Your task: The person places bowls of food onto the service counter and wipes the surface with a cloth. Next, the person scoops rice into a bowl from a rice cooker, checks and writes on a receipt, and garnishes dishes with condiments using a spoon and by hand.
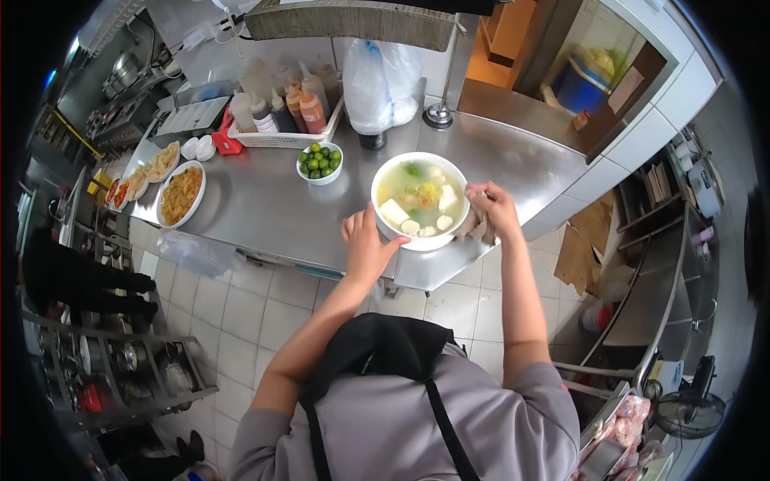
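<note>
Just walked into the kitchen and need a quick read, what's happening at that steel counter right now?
A person in an apron stands at the steel counter with both hands on a big white bowl of soup. The left hand rests against the bowl's near rim, while the right hand presses a cloth against its side. Nearby sit a small bowl of limes, a basket of sauce bottles and plated noodles.

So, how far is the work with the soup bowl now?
Done: the soup bowl is filled and stands on the steel counter. In hand: the left hand steadies its rim while the right hand presses a cloth against its side. Left: the bowl is not yet lifted.
</note>
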`<action>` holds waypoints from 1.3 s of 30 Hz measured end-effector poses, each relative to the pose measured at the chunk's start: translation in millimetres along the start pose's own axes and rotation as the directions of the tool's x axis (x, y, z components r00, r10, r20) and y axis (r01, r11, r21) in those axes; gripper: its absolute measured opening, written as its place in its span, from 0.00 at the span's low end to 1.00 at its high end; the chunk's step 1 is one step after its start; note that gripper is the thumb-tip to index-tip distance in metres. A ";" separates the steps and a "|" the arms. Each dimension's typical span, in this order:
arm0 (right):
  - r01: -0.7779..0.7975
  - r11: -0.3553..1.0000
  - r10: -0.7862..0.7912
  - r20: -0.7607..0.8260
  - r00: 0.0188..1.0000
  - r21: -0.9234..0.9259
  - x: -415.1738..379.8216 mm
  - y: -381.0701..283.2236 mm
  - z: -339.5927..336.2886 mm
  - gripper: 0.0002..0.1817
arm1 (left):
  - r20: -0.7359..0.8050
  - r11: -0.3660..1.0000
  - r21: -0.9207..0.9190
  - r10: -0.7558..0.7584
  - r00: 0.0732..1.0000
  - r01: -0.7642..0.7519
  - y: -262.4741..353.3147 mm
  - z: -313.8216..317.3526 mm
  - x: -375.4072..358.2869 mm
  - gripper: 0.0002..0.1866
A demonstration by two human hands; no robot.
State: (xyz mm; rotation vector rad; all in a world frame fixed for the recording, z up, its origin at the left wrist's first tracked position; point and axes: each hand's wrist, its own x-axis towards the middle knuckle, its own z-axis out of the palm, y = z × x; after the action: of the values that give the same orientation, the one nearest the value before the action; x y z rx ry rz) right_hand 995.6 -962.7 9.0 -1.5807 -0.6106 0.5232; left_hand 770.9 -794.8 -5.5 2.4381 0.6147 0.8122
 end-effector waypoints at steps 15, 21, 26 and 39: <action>0.365 0.913 -0.395 -0.610 0.687 -0.181 -94.7 35.4 210.3 0.15 | 0.220 0.903 -0.429 0.088 0.971 0.015 -61.1 -7.9 13.5 0.26; 0.249 0.848 -0.174 -0.197 0.965 0.468 -102.0 23.7 253.3 0.27 | 0.443 0.634 -0.647 -0.140 0.885 0.424 -71.5 -34.1 -7.0 0.21; 0.047 0.731 0.117 -0.193 0.974 0.681 -111.7 19.1 263.2 0.23 | 0.349 0.593 -0.672 -0.275 0.896 0.444 -101.5 -38.2 -2.4 0.22; 0.144 0.520 0.356 -0.367 0.859 0.842 -92.6 46.4 206.0 0.25 | 0.427 0.872 -0.405 -0.084 0.900 0.274 -70.5 -4.0 51.4 0.20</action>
State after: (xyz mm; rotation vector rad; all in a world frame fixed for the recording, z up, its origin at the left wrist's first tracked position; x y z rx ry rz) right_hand 795.0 -871.6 -59.1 -0.7088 0.1962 0.3749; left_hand 787.4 -710.5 -21.6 1.9851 0.4278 0.3135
